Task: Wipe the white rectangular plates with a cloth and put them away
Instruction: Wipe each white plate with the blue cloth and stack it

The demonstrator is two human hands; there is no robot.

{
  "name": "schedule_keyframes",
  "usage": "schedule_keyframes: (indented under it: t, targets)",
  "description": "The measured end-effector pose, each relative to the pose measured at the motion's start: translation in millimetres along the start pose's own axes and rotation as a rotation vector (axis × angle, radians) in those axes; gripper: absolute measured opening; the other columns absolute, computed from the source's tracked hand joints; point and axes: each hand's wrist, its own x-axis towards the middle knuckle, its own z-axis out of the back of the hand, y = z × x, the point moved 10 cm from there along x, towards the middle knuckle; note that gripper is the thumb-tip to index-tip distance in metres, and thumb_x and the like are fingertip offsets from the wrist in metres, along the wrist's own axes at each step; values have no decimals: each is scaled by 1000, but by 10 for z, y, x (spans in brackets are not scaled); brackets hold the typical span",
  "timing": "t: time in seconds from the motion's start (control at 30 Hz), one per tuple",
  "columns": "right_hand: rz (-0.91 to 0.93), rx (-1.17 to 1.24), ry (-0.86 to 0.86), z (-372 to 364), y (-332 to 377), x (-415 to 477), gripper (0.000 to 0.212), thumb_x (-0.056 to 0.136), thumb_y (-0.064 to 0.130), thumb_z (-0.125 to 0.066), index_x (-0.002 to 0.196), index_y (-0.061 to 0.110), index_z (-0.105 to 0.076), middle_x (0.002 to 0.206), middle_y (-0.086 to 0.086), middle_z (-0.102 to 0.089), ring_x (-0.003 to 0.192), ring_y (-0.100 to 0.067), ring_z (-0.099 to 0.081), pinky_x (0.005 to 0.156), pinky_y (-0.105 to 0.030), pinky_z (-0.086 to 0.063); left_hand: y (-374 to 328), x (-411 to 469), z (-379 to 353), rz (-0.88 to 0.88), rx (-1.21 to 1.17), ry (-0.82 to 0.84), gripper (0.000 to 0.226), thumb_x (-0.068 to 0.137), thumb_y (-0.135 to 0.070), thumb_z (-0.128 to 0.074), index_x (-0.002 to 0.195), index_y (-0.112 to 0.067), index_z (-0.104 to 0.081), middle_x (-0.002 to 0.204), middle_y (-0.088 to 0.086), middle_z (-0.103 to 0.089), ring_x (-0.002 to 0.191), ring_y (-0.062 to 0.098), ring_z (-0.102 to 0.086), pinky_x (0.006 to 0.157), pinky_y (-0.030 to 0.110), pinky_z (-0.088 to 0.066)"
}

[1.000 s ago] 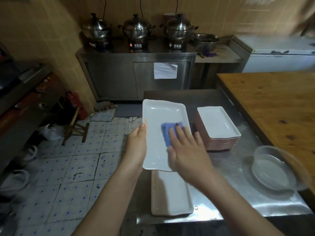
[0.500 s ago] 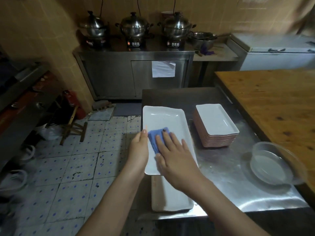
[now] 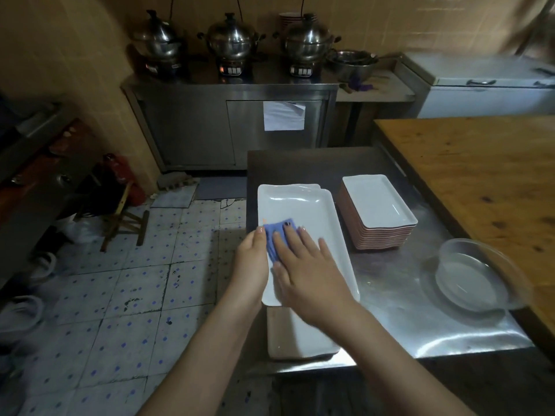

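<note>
Rectangular plate at centre: plain glossy white. Cloth on it: mid blue, no pattern. Plate stack at 3 o'clock of the plate: white on top, reddish-brown bands down the side edges. Steel counter: silver-grey, bright glare toward 5 o'clock. Wooden table at 2 o'clock: orange-brown with dark knots. Floor tiles at 8 o'clock: off-white, blue dot pattern, dark grime marks. Wall tiles at 10 o'clock: tan-yellow. Bowl at 4 o'clock: clear, colourless.

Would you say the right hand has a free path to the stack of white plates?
Probably yes: nothing stands between the right hand and the stack to its right, though that hand is busy pressing the blue cloth.
</note>
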Motion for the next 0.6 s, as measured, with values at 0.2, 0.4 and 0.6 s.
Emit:
schedule_keyframes:
  t: [0.2, 0.4, 0.6]
  targets:
    - [-184, -112, -83, 270, -472, 85, 53, 102, 35, -17, 152, 24, -2, 161, 1, 4, 147, -19, 4, 116, -41, 9, 37, -91, -6, -1, -42, 3, 32, 101, -28, -36, 81, -22, -60, 74, -6, -66, 65, 9, -62, 56, 20, -47]
    - [-54, 63, 3, -69, -154, -239, 54, 102, 33, -22, 152, 23, -5, 160, -3, 6, 147, -22, 3, 116, -38, 4, 82, -189, 0, -8, -6, -40, 33, 101, -30, -33, 82, -25, -59, 81, -2, -66, 76, 15, -63, 69, 29, -49]
    - [-60, 39, -41, 192, -414, -7, 50, 103, 28, -21, 151, 23, -10, 160, -2, -3, 146, -24, -7, 116, -39, -1, 133, -391, -140, 12, 29, -56, 30, 101, -29, -33, 102, -19, -62, 96, 6, -68, 90, 24, -64, 84, 37, -50]
